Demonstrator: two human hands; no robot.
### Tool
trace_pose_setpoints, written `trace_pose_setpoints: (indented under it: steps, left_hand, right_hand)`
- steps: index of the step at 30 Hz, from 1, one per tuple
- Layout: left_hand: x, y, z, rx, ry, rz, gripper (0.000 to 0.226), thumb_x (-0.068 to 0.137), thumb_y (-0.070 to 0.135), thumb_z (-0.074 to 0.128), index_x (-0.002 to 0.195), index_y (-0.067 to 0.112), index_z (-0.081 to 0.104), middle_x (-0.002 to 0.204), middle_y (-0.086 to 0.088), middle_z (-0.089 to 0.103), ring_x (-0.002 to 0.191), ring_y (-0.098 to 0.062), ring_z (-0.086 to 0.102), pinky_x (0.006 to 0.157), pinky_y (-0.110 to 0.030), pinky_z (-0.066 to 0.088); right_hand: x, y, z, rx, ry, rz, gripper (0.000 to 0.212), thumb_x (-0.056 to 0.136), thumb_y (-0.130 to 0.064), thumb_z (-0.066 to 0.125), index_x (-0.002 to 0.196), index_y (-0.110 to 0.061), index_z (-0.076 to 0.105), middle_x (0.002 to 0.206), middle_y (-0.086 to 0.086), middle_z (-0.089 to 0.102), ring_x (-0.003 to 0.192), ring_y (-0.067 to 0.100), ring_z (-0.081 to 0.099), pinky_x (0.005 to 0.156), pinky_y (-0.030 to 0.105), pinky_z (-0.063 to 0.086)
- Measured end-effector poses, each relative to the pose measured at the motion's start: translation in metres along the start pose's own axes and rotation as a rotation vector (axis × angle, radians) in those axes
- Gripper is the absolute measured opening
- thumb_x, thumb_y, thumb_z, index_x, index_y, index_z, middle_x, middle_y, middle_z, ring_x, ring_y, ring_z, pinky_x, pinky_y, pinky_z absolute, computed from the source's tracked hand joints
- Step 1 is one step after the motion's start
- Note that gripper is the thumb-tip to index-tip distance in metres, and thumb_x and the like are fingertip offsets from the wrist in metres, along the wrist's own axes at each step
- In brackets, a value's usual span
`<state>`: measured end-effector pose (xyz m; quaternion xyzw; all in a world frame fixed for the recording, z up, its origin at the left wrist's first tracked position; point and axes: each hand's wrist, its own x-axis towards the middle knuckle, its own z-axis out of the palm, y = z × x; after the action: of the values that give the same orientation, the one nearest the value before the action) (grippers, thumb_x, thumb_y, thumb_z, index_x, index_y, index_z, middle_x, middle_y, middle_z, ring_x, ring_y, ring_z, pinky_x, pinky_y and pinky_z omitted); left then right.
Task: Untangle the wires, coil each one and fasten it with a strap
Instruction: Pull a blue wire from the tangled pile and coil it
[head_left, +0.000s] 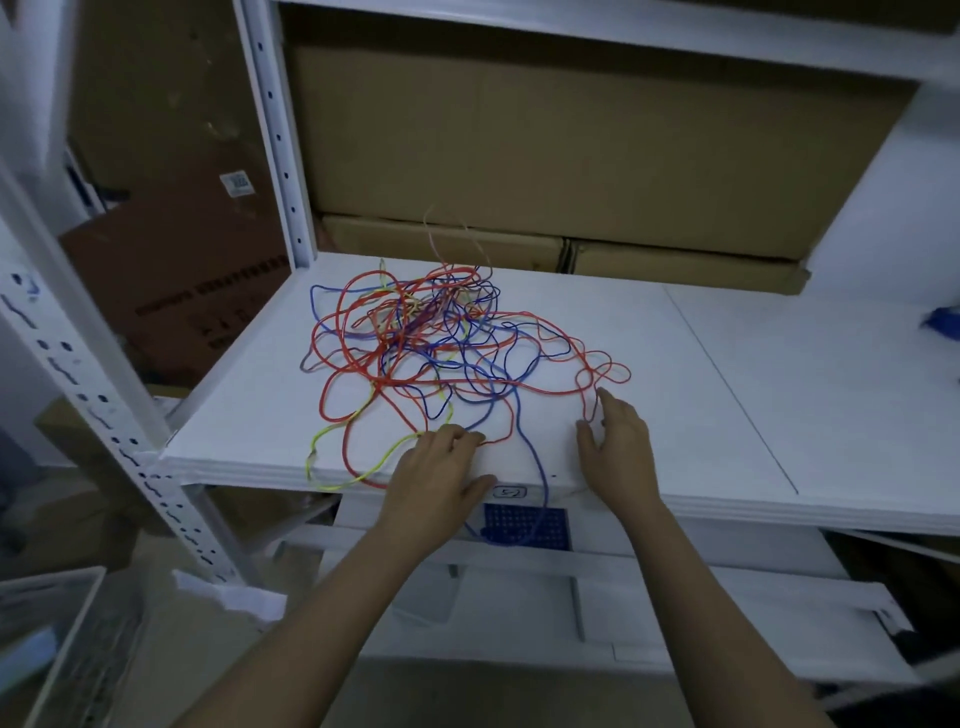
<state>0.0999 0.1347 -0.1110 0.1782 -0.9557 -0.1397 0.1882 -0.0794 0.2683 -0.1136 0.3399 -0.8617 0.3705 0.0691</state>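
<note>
**Inspector A:** Where do the wires lie?

**Inspector B:** The tangle of wires (441, 343), red, blue, yellow-green and pale strands, sits on the white shelf board (727, 395), left of its middle and reaching toward the back edge. A yellow-green loop (358, 457) and a blue strand (540, 483) hang over the front edge.

**Inspector A:** And the hands?

**Inspector B:** The two are apart, both at the front edge. The left hand (441, 467) lies palm down, fingers curled over red strands at the near side of the tangle. The right hand (618, 447) has fingers loosely extended, thumb apart, touching a red loop (602, 374); a firm grip cannot be confirmed.

**Inspector A:** Surroundings?

**Inspector B:** Cardboard boxes (571, 156) stand along the back edge; a white upright post (280, 135) rises at the back left corner
</note>
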Motion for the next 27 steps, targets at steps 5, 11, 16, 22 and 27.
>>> trace_pose_setpoints:
  steps: [5, 11, 16, 22, 27]
  left_hand:
    - [0.034, 0.018, 0.002, 0.112, -0.044, -0.156, 0.059, 0.088, 0.061, 0.051, 0.128, 0.018, 0.056, 0.13, -0.005, 0.053, 0.118, -0.03, 0.048, 0.093, -0.039, 0.041]
    - [0.069, 0.052, 0.017, 0.143, -0.33, -0.429, 0.073, 0.077, 0.076, 0.048, 0.128, 0.025, 0.047, 0.135, -0.002, 0.041, 0.127, -0.027, 0.031, 0.1, -0.047, 0.03]
    - [0.096, 0.054, 0.015, 0.007, -0.353, -0.528, 0.031, 0.083, 0.046, 0.062, 0.108, 0.03, 0.055, 0.13, 0.0, 0.042, 0.128, -0.029, 0.029, 0.101, -0.047, 0.029]
    - [0.121, 0.027, 0.029, -0.1, -0.219, -0.507, 0.017, 0.081, 0.01, 0.064, 0.09, 0.024, 0.068, 0.111, -0.001, 0.065, 0.109, -0.029, 0.058, 0.09, -0.033, 0.047]
    - [0.141, 0.013, 0.035, 0.028, -0.093, -0.491, 0.033, 0.081, 0.001, 0.051, 0.101, 0.019, 0.07, 0.109, -0.006, 0.064, 0.105, -0.03, 0.058, 0.08, -0.032, 0.047]
  right_hand:
    - [0.029, 0.003, 0.006, 0.002, -0.086, -0.049, 0.038, 0.094, -0.006, 0.052, 0.132, -0.001, 0.053, 0.122, 0.019, 0.06, 0.108, 0.033, 0.057, 0.092, 0.034, 0.043]
    - [0.057, 0.025, -0.007, 0.087, -0.117, -0.205, 0.028, 0.088, 0.004, 0.053, 0.109, -0.007, 0.069, 0.109, 0.011, 0.068, 0.097, 0.028, 0.062, 0.084, 0.037, 0.051]
    - [0.094, 0.045, -0.014, 0.182, -0.166, -0.253, 0.025, 0.088, 0.003, 0.055, 0.102, -0.01, 0.071, 0.103, 0.006, 0.069, 0.089, 0.023, 0.064, 0.079, 0.032, 0.049]
    - [0.128, 0.048, -0.011, 0.232, -0.266, -0.293, 0.024, 0.092, -0.001, 0.051, 0.103, -0.012, 0.069, 0.104, 0.004, 0.067, 0.091, 0.021, 0.062, 0.084, 0.033, 0.049]
    - [0.14, 0.047, -0.006, 0.219, -0.336, -0.321, 0.032, 0.089, 0.0, 0.05, 0.113, -0.015, 0.067, 0.108, 0.004, 0.066, 0.092, 0.017, 0.061, 0.081, 0.027, 0.047]
